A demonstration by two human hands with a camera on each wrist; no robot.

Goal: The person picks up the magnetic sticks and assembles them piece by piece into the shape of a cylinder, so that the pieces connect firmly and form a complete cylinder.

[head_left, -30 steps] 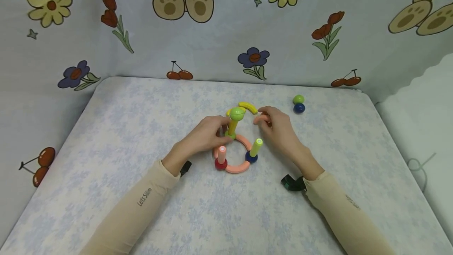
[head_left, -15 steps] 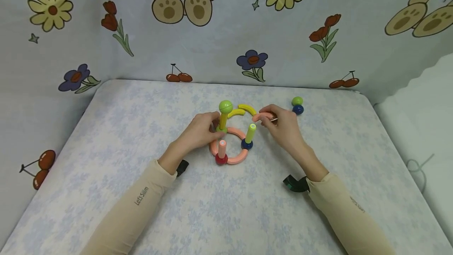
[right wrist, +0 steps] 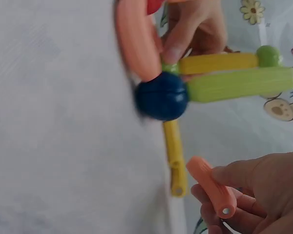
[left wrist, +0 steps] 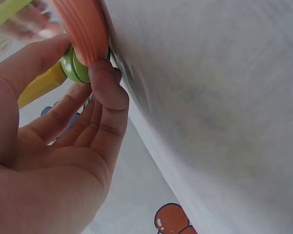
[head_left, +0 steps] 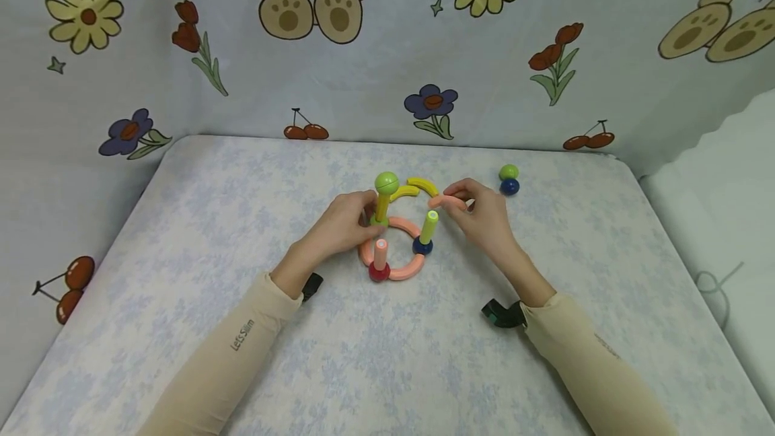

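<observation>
My left hand [head_left: 339, 224] pinches the green ball [left wrist: 75, 66] at the foot of an upright yellow rod [head_left: 382, 208], which has a second green ball [head_left: 386, 183] on top. That ball belongs to a ring of curved salmon pieces [head_left: 399, 274] on the table. The ring also joins a blue ball [right wrist: 162, 96] bearing a lime rod [head_left: 429, 226] and a red ball [head_left: 379, 273] bearing a salmon rod [head_left: 380, 253]. Right of the ring, my right hand [head_left: 487, 217] pinches a loose curved salmon piece [right wrist: 212, 187] between thumb and fingers.
Two curved yellow pieces, one nearer [head_left: 404, 192] and one farther [head_left: 424, 185], lie behind the ring. Farther right are a loose green ball [head_left: 508, 171] and a dark blue ball [head_left: 510, 186]. A printed cloth [head_left: 363, 86] hangs behind the table.
My left hand has shifted the ring left and slightly away, turning it a little. The yellow rod stands straighter. In my right hand the curved salmon piece has turned and shows more of its length.
</observation>
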